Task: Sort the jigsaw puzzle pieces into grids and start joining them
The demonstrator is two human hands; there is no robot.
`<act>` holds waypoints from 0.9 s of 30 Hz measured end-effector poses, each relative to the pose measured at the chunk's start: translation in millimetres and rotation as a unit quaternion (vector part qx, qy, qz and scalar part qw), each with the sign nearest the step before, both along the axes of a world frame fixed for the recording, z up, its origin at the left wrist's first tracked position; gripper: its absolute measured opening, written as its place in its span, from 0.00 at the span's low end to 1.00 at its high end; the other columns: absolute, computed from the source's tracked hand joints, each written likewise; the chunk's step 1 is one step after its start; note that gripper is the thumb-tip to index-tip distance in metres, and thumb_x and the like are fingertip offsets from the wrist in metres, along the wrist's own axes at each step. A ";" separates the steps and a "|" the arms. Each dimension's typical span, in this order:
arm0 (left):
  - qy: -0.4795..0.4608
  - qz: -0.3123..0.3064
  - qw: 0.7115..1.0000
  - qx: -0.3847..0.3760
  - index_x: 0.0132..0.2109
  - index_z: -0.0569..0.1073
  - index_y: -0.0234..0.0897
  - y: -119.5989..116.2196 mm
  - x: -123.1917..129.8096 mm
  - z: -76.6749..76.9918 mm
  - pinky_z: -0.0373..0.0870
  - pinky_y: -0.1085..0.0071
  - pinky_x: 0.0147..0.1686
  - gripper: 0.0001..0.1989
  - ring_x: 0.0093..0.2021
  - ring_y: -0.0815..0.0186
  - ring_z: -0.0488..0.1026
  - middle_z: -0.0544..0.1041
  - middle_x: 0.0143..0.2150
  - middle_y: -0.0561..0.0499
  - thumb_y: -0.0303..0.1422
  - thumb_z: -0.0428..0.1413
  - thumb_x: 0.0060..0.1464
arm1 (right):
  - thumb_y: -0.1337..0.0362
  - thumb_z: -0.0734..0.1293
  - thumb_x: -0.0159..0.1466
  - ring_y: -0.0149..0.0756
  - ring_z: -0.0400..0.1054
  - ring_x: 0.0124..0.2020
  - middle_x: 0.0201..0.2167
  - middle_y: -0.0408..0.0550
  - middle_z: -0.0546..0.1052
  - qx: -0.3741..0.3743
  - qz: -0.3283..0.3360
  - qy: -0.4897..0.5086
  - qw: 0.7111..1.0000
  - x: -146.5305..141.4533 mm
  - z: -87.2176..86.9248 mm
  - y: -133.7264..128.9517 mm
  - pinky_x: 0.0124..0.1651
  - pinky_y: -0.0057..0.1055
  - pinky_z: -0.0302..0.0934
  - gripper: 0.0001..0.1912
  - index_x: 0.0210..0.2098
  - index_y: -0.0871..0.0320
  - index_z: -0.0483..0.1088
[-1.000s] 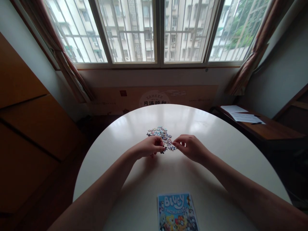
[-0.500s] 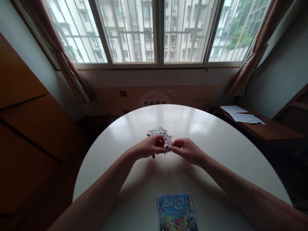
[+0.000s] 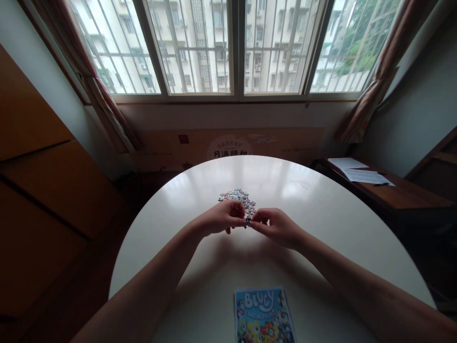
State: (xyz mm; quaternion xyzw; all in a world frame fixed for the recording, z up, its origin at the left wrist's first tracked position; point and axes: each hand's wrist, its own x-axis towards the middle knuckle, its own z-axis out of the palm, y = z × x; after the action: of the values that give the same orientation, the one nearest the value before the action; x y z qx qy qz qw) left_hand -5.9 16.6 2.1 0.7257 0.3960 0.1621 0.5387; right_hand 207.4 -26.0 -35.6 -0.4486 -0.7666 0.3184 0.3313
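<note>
A wide barred window point(image 3: 237, 47) filled the far wall, with pale apartment blocks and some green foliage beyond it. Below it, a round white tabletop point(image 3: 321, 209) spread out in front of the person, glossy with daylight along its far part. An orange-brown cabinet point(image 3: 35, 205) stood to the left, and a long printed panel point(image 3: 160, 143) with Chinese lettering ran beneath the window, partly hidden by the table's far edge. A brown desk point(image 3: 421, 193) on the right carried white papers point(image 3: 364, 176). On the near part of the tabletop lay a blue picture sheet point(image 3: 263, 314) headed "BLUEY", crowded with cartoon animals. The left hand point(image 3: 223, 216) pinched a dark jigsaw bit point(image 3: 248, 221) between thumb and finger; the right hand point(image 3: 276, 226), its fingertips drawn narrow, gripped the bit's other side. Just beyond the hands, a loose jigsaw pile point(image 3: 237, 194) of multicoloured pieces rested near the middle of the tabletop. Smallest was the bit itself, held between both hands at the pile's near edge; whether it was one piece or several joined, I couldn't tell.
</note>
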 end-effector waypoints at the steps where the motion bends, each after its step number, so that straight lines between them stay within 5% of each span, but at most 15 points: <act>1: 0.003 0.001 1.000 -0.003 0.35 0.67 0.36 0.0 0.0 0.4 0.66 0.75 0.21 0.15 0.27 0.69 0.67 0.71 0.28 0.54 0.38 0.64 0.44 | 0.60 0.67 0.63 0.29 0.65 0.28 0.27 0.44 0.76 0.007 0.004 -0.004 1.000 -0.3 0.4 -0.4 0.32 0.25 0.56 0.10 0.34 0.59 0.77; 10: 0.108 0.030 0.994 0.013 0.35 0.73 0.36 12.9 -20.1 -3.5 0.63 0.73 0.21 0.11 0.25 0.68 0.67 0.73 0.28 0.53 0.36 0.61 0.43 | 0.65 0.68 0.62 0.28 0.66 0.29 0.29 0.42 0.77 0.040 -0.018 -0.113 0.993 7.2 6.2 -0.5 0.33 0.25 0.55 0.05 0.33 0.56 0.78; 14: 0.190 0.020 0.977 0.090 0.32 0.72 0.37 15.8 -26.9 -9.6 0.61 0.72 0.23 0.08 0.25 0.66 0.69 0.75 0.28 0.53 0.33 0.59 0.42 | 0.66 0.69 0.60 0.28 0.67 0.29 0.28 0.40 0.77 0.029 0.002 -0.187 0.982 4.2 2.1 -1.4 0.32 0.25 0.52 0.05 0.32 0.54 0.78; 21: 0.312 0.060 0.921 0.226 0.30 0.71 0.39 9.2 -20.1 -4.9 0.58 0.70 0.27 0.06 0.30 0.62 0.70 0.76 0.30 0.52 0.35 0.59 0.45 | 0.60 0.71 0.63 0.32 0.67 0.32 0.29 0.43 0.77 0.118 -0.056 -0.247 0.960 5.1 4.3 -2.0 0.32 0.27 0.49 0.07 0.30 0.55 0.76; 27: 0.325 0.081 0.908 0.253 0.30 0.73 0.38 7.3 -24.7 6.6 0.57 0.70 0.28 0.07 0.32 0.61 0.71 0.77 0.32 0.49 0.37 0.59 0.48 | 0.68 0.70 0.62 0.29 0.67 0.33 0.33 0.43 0.76 0.134 0.097 -0.239 0.957 12.7 14.3 -9.8 0.36 0.27 0.53 0.04 0.35 0.53 0.77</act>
State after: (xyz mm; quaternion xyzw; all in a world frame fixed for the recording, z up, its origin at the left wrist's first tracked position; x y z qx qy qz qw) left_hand -30.5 24.0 8.6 0.8158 0.5521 0.0551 0.1634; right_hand 220.1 -35.8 -21.3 -0.3864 -0.8988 0.1275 0.1631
